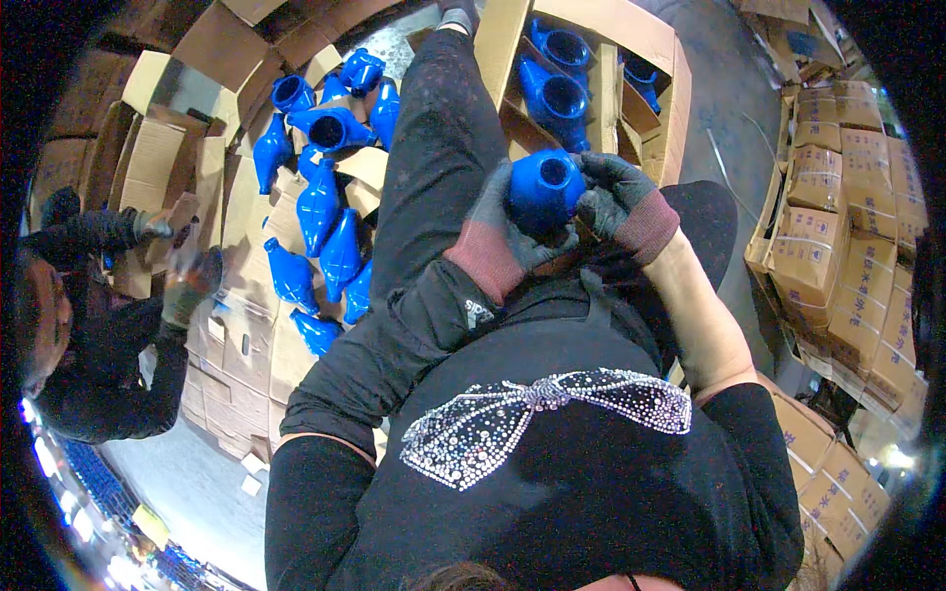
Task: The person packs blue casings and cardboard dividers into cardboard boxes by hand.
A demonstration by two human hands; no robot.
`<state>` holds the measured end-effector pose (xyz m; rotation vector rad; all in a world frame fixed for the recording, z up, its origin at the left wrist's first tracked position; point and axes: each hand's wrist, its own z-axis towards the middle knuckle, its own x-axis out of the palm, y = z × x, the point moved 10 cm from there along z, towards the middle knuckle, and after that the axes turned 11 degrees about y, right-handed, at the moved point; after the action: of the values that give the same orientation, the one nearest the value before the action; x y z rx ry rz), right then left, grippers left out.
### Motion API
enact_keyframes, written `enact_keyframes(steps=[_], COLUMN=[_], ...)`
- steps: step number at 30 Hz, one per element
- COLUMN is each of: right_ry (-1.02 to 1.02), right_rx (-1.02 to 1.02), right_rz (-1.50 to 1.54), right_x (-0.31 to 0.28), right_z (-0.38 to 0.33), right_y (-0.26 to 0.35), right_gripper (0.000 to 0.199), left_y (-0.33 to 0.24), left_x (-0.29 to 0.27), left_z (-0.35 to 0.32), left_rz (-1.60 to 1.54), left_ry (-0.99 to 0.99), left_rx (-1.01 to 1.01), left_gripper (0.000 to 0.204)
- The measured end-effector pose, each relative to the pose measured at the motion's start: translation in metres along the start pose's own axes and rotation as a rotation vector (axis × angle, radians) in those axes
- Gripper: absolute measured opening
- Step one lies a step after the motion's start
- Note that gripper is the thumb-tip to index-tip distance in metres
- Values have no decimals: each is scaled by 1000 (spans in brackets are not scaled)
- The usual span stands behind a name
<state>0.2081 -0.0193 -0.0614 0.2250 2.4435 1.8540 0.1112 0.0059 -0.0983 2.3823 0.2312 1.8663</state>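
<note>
I see the blue fitting [544, 187] at centre, held between both gloves: left hand [512, 241] cupped under it, right hand [616, 197] clamped on its right side. Open mouth faces me, long axis pointing away toward the far carton [670, 108].

Between the left hand [503, 231] and right hand [621, 202] sits a fitting [545, 187]. Beyond them a carton [601, 69] holds more, perhaps three. Left of the left hand, loose fittings [320, 207] lie on flattened cardboard [236, 325]; stacked boxes [838, 246] right.
</note>
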Motion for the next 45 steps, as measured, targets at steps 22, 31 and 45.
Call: enact_keyframes(steps=[22,31,45], right_ry=[56,186,-206], right_rx=[104,56,-21], right_rz=[50,140,-187], right_x=[48,84,-13], right_z=[-4,27,84], right_y=[34,44,61], right_gripper=[32,32,32], left_y=[-35,-65,-258], left_x=[45,50,-42], left_z=[-36,-76,-282], left_rz=[430,462,1288], left_ry=[205,78,-873], left_rx=[175,327,1070], left_gripper=[51,54,67])
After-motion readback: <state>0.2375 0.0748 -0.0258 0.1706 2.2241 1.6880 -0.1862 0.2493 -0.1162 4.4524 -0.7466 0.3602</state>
